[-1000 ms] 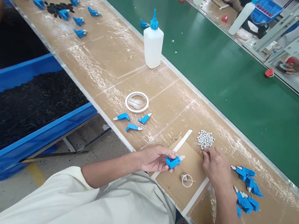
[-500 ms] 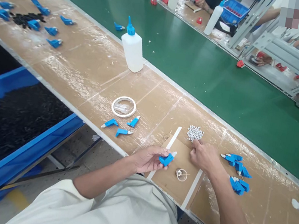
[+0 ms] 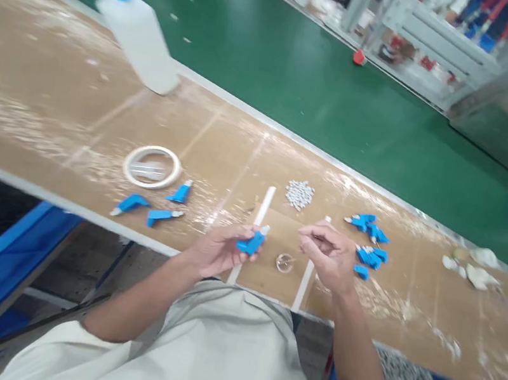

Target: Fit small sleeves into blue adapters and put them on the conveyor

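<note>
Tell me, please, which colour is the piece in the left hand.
The piece is blue with a whitish tip; see head view.

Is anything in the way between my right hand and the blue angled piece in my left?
Nothing visible stands between your right hand and the blue angled piece in your left hand; the small clear cup sits nearer your body.

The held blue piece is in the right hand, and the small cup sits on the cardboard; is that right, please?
Almost: the head view shows the held blue piece in the left hand, while the small cup sits on the cardboard.
</note>
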Available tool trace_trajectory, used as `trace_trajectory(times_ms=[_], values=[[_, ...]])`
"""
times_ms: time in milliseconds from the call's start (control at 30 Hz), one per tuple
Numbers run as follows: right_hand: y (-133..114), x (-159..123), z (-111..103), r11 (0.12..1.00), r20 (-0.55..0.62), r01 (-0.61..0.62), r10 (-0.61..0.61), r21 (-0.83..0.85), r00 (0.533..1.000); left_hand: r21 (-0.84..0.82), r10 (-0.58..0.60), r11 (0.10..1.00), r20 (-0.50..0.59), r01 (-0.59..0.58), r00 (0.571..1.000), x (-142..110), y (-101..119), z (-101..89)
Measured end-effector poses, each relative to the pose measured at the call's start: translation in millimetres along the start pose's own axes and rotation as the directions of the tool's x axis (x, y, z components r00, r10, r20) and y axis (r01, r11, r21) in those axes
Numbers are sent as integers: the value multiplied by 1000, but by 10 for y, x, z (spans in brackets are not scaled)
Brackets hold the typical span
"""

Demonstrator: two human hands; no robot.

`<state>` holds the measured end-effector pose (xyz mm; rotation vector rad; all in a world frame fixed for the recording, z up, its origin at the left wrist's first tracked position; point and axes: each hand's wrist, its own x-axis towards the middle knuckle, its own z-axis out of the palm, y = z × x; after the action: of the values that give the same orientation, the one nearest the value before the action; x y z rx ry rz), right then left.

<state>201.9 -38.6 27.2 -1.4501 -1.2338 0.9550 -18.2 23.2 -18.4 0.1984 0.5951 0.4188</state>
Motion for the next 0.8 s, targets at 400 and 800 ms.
trace_trajectory(times_ms=[400,800], values=[[-229,-334,22,933,-54,-86,111,349,992,126,-12,992,164,-9,986,-33,44,296],[-207,-345,175,936,-71,-95,126,339,989,205,9,977,213,-54,977,64,-28,354]])
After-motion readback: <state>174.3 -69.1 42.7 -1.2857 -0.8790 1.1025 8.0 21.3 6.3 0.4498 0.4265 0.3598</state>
